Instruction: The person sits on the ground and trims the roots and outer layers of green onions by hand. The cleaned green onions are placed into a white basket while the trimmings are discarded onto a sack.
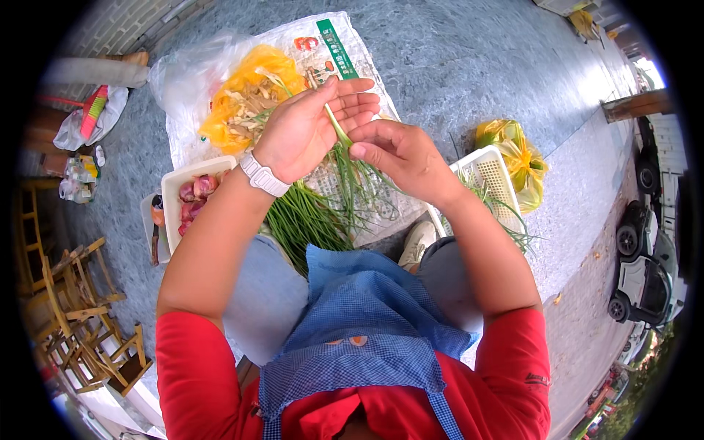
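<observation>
My left hand (324, 118), palm turned up and a pale watch band on its wrist, has a scallion stalk (336, 124) running between its thumb and fingers. My right hand (404, 157) pinches the same scallion lower down, where white turns to green. Its leaves hang towards my lap. Below the hands lies a thick bunch of green scallions (313, 223), partly hidden by my left forearm. Beyond my left wrist, a yellow plastic bag (220, 124) is spread open with dry peelings and trimmings (247, 113) on it.
A printed white woven sack (374, 91) covers the floor ahead. At left stand a white basket (171, 220) of red onions and a tray with a knife (155, 239). At right are a perforated basket (498, 176) holding greens and a tied yellow bag (525, 165). Wooden stools (88, 324) are stacked far left.
</observation>
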`<action>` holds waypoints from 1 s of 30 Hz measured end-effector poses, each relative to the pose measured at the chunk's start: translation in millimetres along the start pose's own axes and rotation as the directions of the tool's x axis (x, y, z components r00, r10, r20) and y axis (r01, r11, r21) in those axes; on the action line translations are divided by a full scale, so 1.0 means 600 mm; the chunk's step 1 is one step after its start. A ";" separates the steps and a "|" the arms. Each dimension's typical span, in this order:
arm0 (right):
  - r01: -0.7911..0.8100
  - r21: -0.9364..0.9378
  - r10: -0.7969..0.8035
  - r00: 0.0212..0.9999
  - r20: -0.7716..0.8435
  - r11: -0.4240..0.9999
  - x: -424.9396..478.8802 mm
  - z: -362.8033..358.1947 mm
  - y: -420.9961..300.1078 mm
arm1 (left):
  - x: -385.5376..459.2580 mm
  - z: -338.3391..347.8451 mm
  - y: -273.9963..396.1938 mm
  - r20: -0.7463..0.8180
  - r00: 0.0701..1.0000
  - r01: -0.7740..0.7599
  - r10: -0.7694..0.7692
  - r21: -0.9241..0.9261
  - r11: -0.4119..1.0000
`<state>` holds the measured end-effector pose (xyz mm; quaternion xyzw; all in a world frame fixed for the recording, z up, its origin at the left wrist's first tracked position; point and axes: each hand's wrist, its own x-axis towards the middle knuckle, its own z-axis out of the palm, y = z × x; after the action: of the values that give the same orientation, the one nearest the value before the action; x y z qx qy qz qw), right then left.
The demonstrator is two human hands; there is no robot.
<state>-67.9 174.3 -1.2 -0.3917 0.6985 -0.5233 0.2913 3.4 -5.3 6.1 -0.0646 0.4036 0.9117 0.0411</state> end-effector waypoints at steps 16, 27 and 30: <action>-0.125 0.286 0.124 0.992 0.019 0.950 0.002 -0.028 0.005 | -0.010 -0.008 0.028 -0.216 0.929 -0.062 0.299 0.707 0.705; -0.177 0.584 0.174 0.983 0.062 0.792 -0.007 -0.060 -0.006 | -0.020 -0.027 0.056 -0.301 0.883 -0.140 0.359 0.561 0.816; -0.207 0.561 0.176 0.978 0.110 0.801 -0.006 -0.057 -0.003 | -0.018 0.013 0.026 -0.223 0.942 -0.077 0.250 0.580 0.811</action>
<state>-93.6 194.3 10.4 -0.2276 0.5385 -0.6654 0.4642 11.3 -10.2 24.7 -0.1467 0.6602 0.7322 -0.0806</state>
